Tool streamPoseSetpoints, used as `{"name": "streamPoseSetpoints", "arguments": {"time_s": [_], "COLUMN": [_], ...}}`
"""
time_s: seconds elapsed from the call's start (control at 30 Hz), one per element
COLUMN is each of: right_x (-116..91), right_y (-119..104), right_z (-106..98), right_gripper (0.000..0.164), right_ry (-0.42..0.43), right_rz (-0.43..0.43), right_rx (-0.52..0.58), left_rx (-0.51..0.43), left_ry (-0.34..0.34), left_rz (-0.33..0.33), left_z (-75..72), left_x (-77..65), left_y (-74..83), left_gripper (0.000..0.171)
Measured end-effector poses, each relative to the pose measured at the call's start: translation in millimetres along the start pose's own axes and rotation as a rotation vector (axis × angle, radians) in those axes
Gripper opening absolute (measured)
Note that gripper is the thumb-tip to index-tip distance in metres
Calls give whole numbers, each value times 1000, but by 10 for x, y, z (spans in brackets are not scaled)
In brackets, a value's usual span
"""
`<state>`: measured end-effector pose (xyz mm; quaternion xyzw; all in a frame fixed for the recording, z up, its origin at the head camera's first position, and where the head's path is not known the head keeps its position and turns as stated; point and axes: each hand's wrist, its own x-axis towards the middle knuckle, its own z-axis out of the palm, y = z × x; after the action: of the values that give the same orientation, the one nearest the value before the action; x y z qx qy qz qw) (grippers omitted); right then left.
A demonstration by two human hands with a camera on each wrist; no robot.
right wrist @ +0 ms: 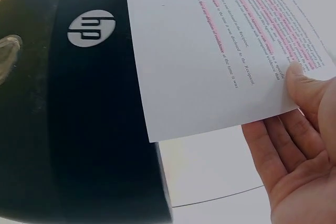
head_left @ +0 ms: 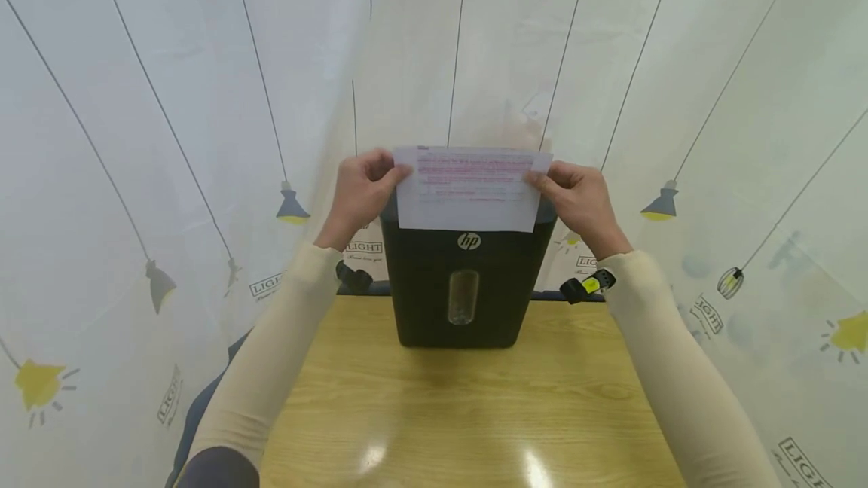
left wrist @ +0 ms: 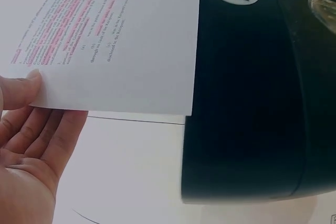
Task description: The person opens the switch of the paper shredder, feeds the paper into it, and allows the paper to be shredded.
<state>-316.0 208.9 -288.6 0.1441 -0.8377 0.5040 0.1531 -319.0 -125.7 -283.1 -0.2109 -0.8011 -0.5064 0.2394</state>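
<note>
A white sheet of paper (head_left: 468, 209), printed with text and marked in pink highlighter, is held up by both hands in front of the upper part of a black HP paper shredder (head_left: 434, 269). My left hand (head_left: 367, 190) pinches the sheet's left edge, thumb on the printed face and fingers behind, as the left wrist view shows with the paper (left wrist: 152, 72). At the opposite edge my right hand (head_left: 576, 193) pinches it the same way. The paper's lower edge hangs just above the HP logo (head_left: 469, 241). The top of the shredder is hidden behind the sheet.
The shredder stands upright near the back edge of a wooden table (head_left: 461, 413), a small clear window (head_left: 463, 297) in its front. Behind and around the table hangs a pale curtain (head_left: 420, 44) printed with lamps. Each wrist wears a dark strap (head_left: 588, 286).
</note>
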Motion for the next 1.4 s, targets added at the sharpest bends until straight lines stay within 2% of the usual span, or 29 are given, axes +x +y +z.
{"name": "streamPoseSetpoints", "arguments": {"time_s": [0.2, 0.47, 0.73, 1.0, 1.17, 1.4], "right_x": [143, 308, 514, 576, 585, 572], "right_y": [-37, 7, 67, 202, 255, 256], "right_z": [-39, -108, -54, -1, 36, 50], "right_gripper": [38, 41, 40, 42, 41, 41], "right_ry": [19, 33, 48, 45, 31, 18], "right_rz": [-1, 11, 0, 31, 47, 34], "right_rx": [14, 15, 54, 68, 70, 33], "left_rx": [8, 11, 32, 38, 61, 52], "left_ry": [-6, -7, 11, -7, -22, -16], "left_rz": [-8, 13, 17, -10, -42, -43], "left_z": [-1, 75, 89, 154, 161, 155], "left_x": [134, 342, 497, 576, 557, 526], "left_y": [14, -5, -44, -176, -230, -273], "left_gripper": [18, 16, 16, 16, 18, 17]}}
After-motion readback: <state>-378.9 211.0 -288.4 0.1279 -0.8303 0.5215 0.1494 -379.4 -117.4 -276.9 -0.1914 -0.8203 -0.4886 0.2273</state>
